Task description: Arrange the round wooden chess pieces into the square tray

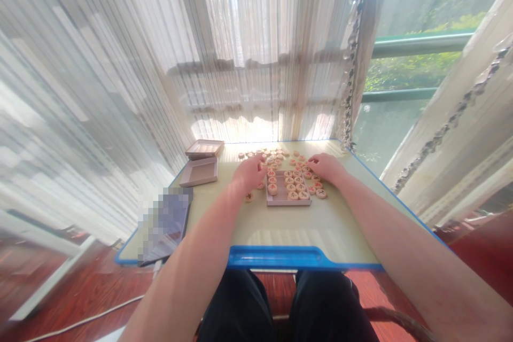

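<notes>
Round wooden chess discs (276,156) with red and black marks lie scattered on a pale table (304,227) with a blue rim. A shallow grey tray (280,200) in front of me holds several discs in rows. My left hand (249,172) rests at the tray's left edge, fingers curled over discs near its top corner. My right hand (326,166) lies at the tray's upper right, fingers bent down onto discs there. Whether either hand grips a disc is hidden.
Two flat box parts (202,163) sit at the table's far left. A dark tablet-like slab (166,224) lies at the near left corner. Sheer curtains (224,48) hang close behind the table; a window with green rails (417,45) is to the right. My knees are under the front edge.
</notes>
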`<state>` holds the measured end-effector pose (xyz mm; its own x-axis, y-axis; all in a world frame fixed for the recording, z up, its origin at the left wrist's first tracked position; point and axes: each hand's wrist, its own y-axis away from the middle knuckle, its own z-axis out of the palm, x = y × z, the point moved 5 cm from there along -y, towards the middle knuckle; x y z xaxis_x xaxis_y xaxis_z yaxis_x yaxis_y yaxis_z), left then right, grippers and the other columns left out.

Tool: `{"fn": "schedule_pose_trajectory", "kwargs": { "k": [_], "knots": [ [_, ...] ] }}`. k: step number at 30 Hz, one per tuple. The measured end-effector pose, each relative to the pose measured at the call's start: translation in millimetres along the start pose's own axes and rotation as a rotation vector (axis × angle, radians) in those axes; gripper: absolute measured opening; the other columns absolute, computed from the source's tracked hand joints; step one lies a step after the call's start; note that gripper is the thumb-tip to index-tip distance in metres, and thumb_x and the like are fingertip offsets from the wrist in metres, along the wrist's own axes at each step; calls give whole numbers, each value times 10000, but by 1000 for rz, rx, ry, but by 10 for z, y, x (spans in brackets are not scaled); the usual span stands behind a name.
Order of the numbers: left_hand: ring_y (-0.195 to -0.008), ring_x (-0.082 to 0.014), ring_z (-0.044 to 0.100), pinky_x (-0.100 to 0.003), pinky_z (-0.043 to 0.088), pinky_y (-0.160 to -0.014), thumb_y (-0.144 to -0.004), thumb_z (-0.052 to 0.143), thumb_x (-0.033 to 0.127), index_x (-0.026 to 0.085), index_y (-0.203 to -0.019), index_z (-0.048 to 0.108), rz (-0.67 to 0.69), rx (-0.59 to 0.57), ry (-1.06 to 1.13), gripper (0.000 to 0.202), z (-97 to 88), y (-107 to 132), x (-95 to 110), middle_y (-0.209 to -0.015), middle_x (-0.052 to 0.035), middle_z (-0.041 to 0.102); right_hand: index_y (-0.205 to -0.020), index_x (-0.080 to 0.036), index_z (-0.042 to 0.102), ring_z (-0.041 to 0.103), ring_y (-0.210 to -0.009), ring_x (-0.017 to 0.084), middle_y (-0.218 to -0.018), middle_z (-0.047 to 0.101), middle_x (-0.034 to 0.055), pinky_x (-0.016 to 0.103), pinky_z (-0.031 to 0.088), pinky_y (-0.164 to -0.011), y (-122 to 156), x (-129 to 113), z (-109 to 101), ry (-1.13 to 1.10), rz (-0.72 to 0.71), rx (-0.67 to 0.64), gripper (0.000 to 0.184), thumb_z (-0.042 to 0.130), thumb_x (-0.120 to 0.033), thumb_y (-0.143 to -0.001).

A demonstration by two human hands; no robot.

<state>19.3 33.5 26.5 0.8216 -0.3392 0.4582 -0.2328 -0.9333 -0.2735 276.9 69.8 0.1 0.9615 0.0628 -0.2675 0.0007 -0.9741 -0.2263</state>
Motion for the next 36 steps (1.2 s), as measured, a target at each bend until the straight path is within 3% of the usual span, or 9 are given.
{"fn": "schedule_pose_trajectory", "kwargs": {
  "k": [18, 24, 31, 36],
  "knots": [
    [-644, -139, 530, -247, 359, -568, -811, 505, 332, 206, -950, 592, 70, 88, 8, 207, -10, -9, 36, -709, 4, 601, -959, -213, 708, 568, -970, 218, -1024, 639, 88, 309, 408, -859, -31, 43, 28, -62, -7, -11, 357, 456, -419, -814],
    [-654, -142, 536, -249, 368, -572, -811, 511, 338, 203, -945, 601, 86, 100, 5, 210, -5, -19, 24, -713, 0, 605, -929, -191, 686, 593, -909, 223, -1031, 646, 98, 307, 436, -743, 76, -82, -160, 20, 41, -33, 342, 472, -422, -793],
    [-648, -139, 538, -250, 377, -570, -801, 503, 299, 204, -937, 616, 102, 87, 6, 201, 9, -31, 27, -713, 2, 613, -776, -179, 672, 619, -809, 257, -891, 680, 103, 320, 430, -628, 274, -304, -250, 179, 107, -327, 320, 549, -465, -703],
    [-663, -145, 545, -255, 395, -589, -797, 495, 301, 206, -913, 631, 101, 88, 2, 203, -2, -23, 53, -727, -4, 622, -810, -175, 672, 617, -823, 259, -910, 682, 111, 314, 428, -632, 305, -346, -237, 196, 87, -355, 361, 536, -494, -708]
  ]
}}
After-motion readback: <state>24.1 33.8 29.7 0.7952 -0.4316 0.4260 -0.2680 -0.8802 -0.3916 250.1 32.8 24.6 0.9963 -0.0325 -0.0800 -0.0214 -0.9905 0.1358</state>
